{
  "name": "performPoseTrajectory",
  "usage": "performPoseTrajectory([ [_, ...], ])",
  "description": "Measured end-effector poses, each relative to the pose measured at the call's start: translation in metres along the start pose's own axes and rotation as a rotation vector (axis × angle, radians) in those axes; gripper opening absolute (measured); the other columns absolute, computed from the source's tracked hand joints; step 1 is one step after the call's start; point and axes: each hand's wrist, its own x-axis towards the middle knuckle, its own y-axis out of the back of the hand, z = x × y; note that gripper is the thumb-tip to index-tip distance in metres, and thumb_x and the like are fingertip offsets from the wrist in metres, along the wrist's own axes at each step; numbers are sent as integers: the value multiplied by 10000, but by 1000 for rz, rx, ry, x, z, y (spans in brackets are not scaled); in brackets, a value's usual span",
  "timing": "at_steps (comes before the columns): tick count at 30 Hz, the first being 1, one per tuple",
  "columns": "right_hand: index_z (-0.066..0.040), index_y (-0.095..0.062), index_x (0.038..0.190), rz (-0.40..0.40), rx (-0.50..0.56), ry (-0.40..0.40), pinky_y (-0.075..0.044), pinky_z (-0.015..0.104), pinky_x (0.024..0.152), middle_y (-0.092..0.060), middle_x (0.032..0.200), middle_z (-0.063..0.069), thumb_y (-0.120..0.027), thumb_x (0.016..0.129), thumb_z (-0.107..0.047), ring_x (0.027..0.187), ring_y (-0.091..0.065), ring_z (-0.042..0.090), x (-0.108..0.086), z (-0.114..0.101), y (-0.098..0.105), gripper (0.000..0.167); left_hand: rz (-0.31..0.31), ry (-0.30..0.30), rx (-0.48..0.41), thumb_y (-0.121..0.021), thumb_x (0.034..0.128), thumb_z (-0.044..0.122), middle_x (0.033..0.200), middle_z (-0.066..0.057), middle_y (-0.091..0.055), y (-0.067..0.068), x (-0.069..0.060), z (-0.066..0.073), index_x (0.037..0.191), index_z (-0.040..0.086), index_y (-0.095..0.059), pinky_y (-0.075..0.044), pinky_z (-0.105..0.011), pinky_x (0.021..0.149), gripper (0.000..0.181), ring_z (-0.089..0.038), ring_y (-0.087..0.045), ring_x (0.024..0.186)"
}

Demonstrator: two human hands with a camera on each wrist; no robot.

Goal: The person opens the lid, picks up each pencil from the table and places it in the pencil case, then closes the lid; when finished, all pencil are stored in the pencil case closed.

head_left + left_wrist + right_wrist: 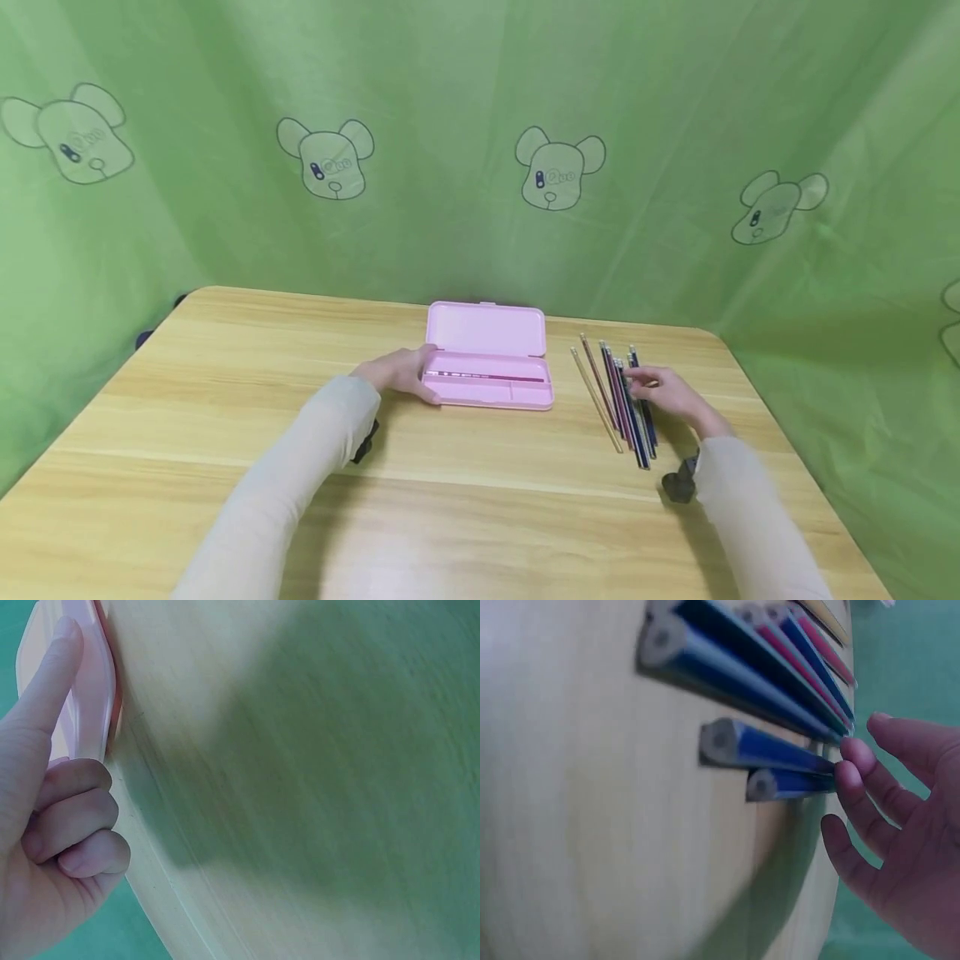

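Note:
A pink pencil case (487, 396) lies with its lid raised at the back of the table. A dark red pencil (487, 377) lies lengthwise in its long compartment. My left hand (397, 371) grips the case's left end, also in the left wrist view, where the thumb (52, 675) lies along the case (90, 697) and other fingers are curled. On the right is a loose group of pencils (637, 429), blue, red and gold. My right hand (663, 390) is at their upper part; in the right wrist view its fingertips touch or nearly touch blue pencils (772, 746), with none visibly pinched.
The wooden table (465, 500) ends at a green curtain (450, 242) with printed bear heads behind and beside it. A gold pencil (596, 400) lies slightly apart at the group's left. A dark device (680, 481) is at my right wrist.

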Motion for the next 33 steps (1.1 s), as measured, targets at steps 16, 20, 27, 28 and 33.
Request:
performPoseTrajectory([
  [16,206,-295,1280,10,-6,-90,-469,271,710,-526,974,271,-540,822,27,894,-527,329,-10,21,11,549,0,-2,5,-776,682,395,1336,-248,-428,1,-1,1,1430,59,-215,-311,-448,1052,993,-355,-419,1226],
  [20,221,-284,1275,5,-6,-97,-475,262,685,-531,951,259,-545,809,37,864,-533,300,-10,25,11,565,-5,3,6,-772,689,386,1341,-248,-423,1,-1,2,1430,55,-214,-306,-446,1056,986,-353,-415,1231],
  [27,224,-317,1246,-2,-30,-113,-499,380,749,-524,943,244,-552,811,19,865,-524,299,-6,26,7,535,-3,0,0,-776,690,371,1304,-232,-462,1,-4,4,1405,61,-255,-324,-437,1045,938,-340,-445,1202],
  [28,222,-326,1240,-1,-44,-117,-497,394,760,-527,933,232,-555,811,13,860,-524,293,-6,25,7,529,-3,2,1,-776,690,372,1303,-231,-464,1,-4,4,1405,64,-255,-324,-436,1045,937,-339,-446,1201],
  [33,223,-367,1200,6,-100,-126,-480,420,745,-534,866,195,-584,801,-4,795,-523,266,-2,23,6,508,-7,21,11,-772,690,387,1318,-223,-452,2,-4,5,1415,78,-241,-319,-432,1050,950,-333,-436,1213],
])
